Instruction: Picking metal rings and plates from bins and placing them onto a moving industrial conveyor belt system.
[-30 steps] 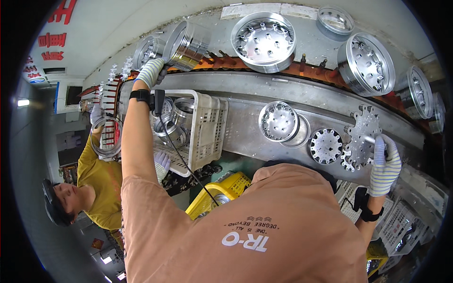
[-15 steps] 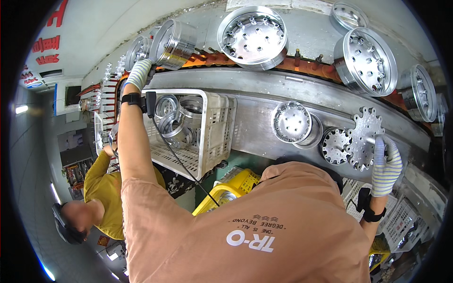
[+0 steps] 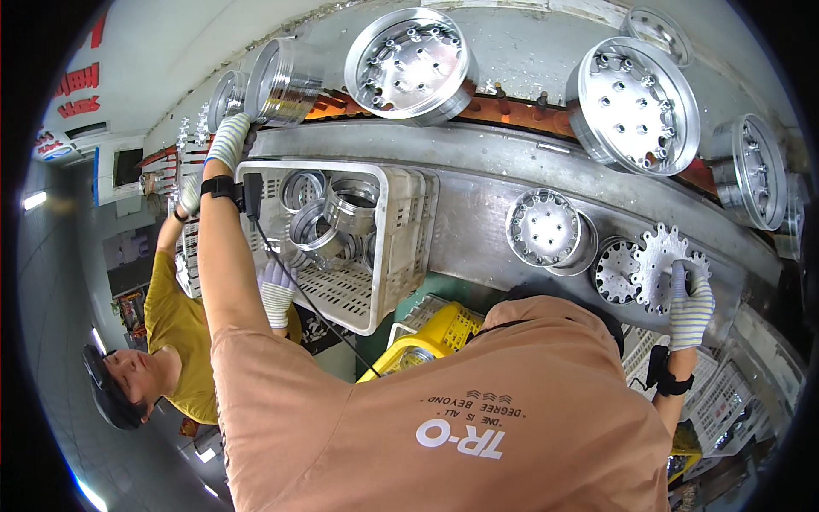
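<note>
Disc handling: the toothed metal disc [image 3: 659, 271] probably calls for a firm pinch close to its middle and a level wrist, so its teeth do not scrape the small toothed disc [image 3: 612, 277] just beside it toward nine o'clock.
Drum handling: the ribbed metal drum [image 3: 286, 81], at eleven o'clock, looks smooth and likely slippery; light, even contact at the rim seems wise.
Right hand: gloved, at three o'clock, fingers [image 3: 680, 286] bent in, seemingly pinching the toothed disc over the counter [image 3: 473, 247]; the thumb is unclear.
Right arm: elbow bent, forearm rising from four o'clock.
Left hand [image 3: 230, 141]: gloved, at ten o'clock, by the drum's lower rim; its fingertips are hidden, so whether it grips I cannot tell.
Left arm: stretched far out above the white crate [image 3: 409, 230], cable hanging from the wrist.
</note>
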Tool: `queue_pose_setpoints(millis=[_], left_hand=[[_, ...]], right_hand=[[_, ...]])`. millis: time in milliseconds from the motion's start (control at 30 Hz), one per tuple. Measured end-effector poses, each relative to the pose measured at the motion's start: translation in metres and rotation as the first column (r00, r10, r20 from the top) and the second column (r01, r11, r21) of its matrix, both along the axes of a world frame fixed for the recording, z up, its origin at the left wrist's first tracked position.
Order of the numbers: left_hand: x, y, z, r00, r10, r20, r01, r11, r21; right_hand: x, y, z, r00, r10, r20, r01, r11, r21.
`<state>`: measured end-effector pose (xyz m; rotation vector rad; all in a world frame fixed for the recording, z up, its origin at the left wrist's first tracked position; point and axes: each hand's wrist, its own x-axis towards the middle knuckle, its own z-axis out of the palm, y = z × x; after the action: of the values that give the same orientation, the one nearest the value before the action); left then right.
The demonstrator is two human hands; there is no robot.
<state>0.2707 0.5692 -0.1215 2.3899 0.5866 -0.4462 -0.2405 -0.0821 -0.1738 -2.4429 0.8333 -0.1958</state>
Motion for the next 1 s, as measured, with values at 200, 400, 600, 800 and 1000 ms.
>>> queue_pose_setpoints(millis=[200,400,600,800,1000], left_hand=[[0.059,-0.091,-0.007,0.264,-0.833,-0.487,0.665,-0.209,0.717],[0.041,0.106,-0.01,0.828,-0.298,0.475,-0.033,0.82,0.571],[-0.111,-0.259,0.085,0.234,-0.536,0.811,0.503,0.781,0.37],[-0.119,-0.426,0.107,0.131,-0.991,0.022,0.666,0.104,0.738],[-0.188,-0.379,0.112,-0.319,-0.904,0.284,0.547,0.069,0.834]], right_hand=[[-0.026,-0.016,-0.025,0.999,0.015,-0.047,-0.026,0.972,-0.232],[0.011,-0.034,-0.093,0.951,0.059,-0.304,-0.083,0.994,-0.067],[0.034,-0.031,0.042,0.941,0.156,-0.301,-0.179,0.983,-0.051],[0.219,-0.103,0.146,0.848,0.526,0.061,-0.39,0.698,-0.6],[0.285,-0.067,0.111,0.628,0.527,-0.573,-0.778,0.448,-0.441]])
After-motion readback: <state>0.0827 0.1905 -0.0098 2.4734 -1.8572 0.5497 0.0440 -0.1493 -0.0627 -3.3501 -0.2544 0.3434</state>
